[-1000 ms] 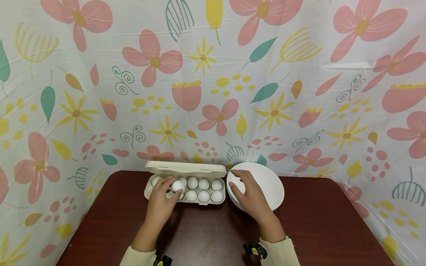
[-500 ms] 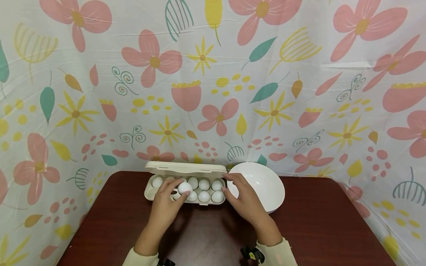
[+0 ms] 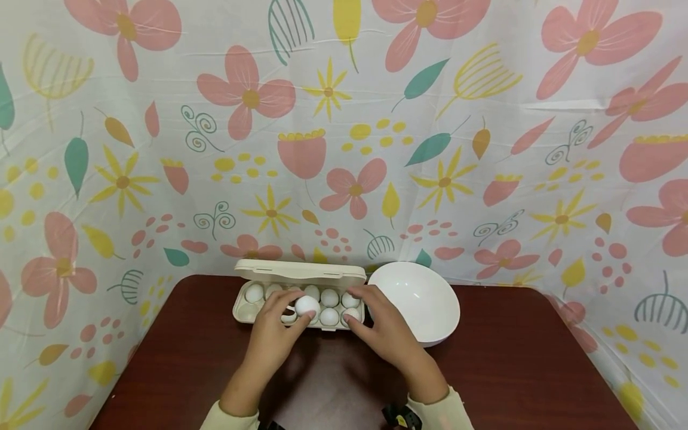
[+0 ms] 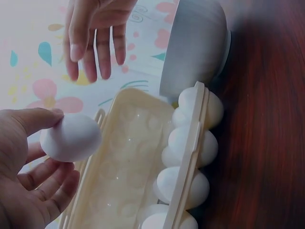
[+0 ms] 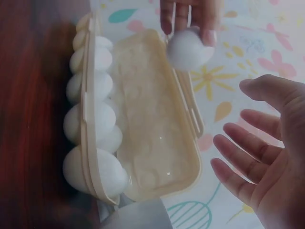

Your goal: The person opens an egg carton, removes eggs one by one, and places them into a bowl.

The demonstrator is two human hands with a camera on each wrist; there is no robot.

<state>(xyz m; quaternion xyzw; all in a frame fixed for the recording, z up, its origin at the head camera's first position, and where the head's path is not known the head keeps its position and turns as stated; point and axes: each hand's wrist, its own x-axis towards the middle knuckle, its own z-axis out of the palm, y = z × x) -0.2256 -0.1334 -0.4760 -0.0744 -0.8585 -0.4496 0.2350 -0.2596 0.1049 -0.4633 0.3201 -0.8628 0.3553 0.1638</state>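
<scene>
A: What are the left fingers doing on your screen?

B: From my seat I see the left hand (image 3: 271, 331) pinching a white egg (image 3: 307, 306), thumb on one side and fingertips on the other. The egg sits in that grip, above the carton (image 3: 329, 328) and apart from it.

A: And the right?

B: I have the right hand (image 3: 384, 331) with its thumb and fingers spread wide. They hover over the right end of the carton. My right wrist view shows a gap between those fingertips and the egg.

A: What lies around the fingers?

B: Under both hands I see other eggs (image 3: 329, 317) standing in two rows of the carton. Its lid (image 3: 298, 272) is tilted up just beyond the left fingers. To the right of the right fingers I see a white bowl (image 3: 424, 304), near the carton's end.

A: Anything farther out?

B: Below the hands there's a dark red-brown table (image 3: 510, 358). Well beyond all the fingers I see a cloth (image 3: 352, 116) printed with flowers and leaves. Behind the fingers, nearest me, pale sleeves (image 3: 228, 419) reach the wrists.
</scene>
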